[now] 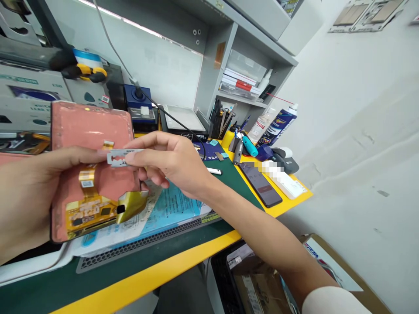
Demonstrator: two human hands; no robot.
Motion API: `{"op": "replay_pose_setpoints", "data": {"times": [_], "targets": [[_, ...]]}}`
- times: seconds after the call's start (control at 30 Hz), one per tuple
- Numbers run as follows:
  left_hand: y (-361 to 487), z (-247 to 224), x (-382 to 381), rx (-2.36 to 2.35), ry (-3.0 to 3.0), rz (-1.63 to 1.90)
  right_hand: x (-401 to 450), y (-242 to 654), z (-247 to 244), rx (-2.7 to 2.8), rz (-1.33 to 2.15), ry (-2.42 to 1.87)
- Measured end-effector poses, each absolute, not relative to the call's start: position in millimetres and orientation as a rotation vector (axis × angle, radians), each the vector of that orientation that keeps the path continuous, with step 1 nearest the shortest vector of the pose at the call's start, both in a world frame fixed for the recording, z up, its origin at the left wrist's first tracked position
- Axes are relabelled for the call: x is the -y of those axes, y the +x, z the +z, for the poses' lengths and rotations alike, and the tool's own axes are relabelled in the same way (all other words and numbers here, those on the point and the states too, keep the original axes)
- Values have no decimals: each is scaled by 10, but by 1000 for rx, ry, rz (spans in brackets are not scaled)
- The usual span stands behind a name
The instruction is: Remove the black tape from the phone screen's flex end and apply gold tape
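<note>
A printed sheet point(170, 213) lies on our green mat point(114, 270). Above the mat's left end, our left hand point(29, 192) grips the screen panel point(91, 126), its pink film facing us, with the thumb across the front and the other fingers curled behind. Just right of the thumb, our right hand point(173, 163) pinches a razor blade point(122, 158) between thumb and fingertips point(137, 159), its end over the film, just above the gold flex cable point(88, 183).
</note>
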State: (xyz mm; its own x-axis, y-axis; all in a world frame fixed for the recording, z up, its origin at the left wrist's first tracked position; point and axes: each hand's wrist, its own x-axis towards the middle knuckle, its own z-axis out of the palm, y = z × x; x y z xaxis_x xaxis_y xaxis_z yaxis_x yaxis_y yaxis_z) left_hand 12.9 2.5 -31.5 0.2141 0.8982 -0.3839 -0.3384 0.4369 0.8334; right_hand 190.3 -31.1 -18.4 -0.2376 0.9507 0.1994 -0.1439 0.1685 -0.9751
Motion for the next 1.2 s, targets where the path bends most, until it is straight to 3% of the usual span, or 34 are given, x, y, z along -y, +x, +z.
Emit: {"op": "replay_pose_setpoints", "data": {"times": [0.37, 0.77, 1.2], "targets": [[125, -169, 91, -878, 908, 816, 308, 1901, -179, 1381, 1312, -860], [214, -105, 126, -821, 755, 849, 306, 1898, -171, 1367, 1317, -875], [114, -281, 31, -457, 900, 731, 539, 1801, -14, 1639, 1003, -986]]}}
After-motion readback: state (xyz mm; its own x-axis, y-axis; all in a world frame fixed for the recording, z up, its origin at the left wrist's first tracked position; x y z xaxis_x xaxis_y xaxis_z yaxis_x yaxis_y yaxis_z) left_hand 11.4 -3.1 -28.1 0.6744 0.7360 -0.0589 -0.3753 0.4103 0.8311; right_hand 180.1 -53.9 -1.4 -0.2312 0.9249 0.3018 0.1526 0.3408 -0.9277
